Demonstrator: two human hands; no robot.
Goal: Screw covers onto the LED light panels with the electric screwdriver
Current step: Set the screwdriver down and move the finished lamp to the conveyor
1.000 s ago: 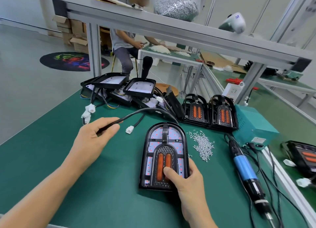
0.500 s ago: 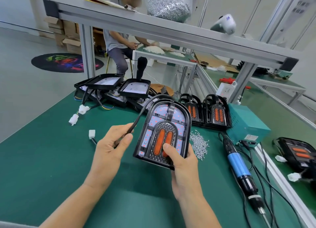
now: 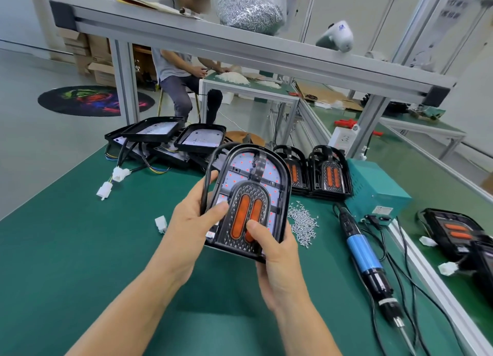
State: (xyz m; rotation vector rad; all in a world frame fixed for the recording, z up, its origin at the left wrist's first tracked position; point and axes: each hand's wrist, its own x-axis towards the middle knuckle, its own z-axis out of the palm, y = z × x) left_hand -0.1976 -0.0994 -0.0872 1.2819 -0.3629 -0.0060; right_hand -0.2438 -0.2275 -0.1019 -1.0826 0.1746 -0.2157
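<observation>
Green work table (image 3: pixel 80 249) fills the lower frame, and the aluminium frame rail (image 3: pixel 240 48) cuts across the top. On that rail, top centre, sits a clear bag of screws (image 3: pixel 248 6). Behind it, upper centre, a seated person (image 3: pixel 178 70) is working at another table.

Centre frame, here's the LED light panel (image 3: pixel 250 193), arch-shaped, black cover on, two orange lenses showing, lifted clear of the table and tilted toward the camera. Left hand (image 3: pixel 192 222) grips its left edge, thumb laid over the front, fingers curled behind along with the black cable (image 3: pixel 210 169) looping over the top. Right hand (image 3: pixel 277 257) holds the bottom right corner, thumb pressing on an orange lens, fingers wrapped underneath and out of sight.

Upper left of the table, a pile of open black housings (image 3: pixel 165 136) with trailing wires. Right of centre, the teal power box (image 3: pixel 373 193), and just left of it two finished panels (image 3: pixel 328 174) standing upright. The blue electric screwdriver (image 3: pixel 365 257) lies untouched on the table at the right, tip toward the lower edge. Between it and the held panel, a loose screw pile (image 3: pixel 301 222). A white connector (image 3: pixel 160 223) rests left of the left hand.
</observation>
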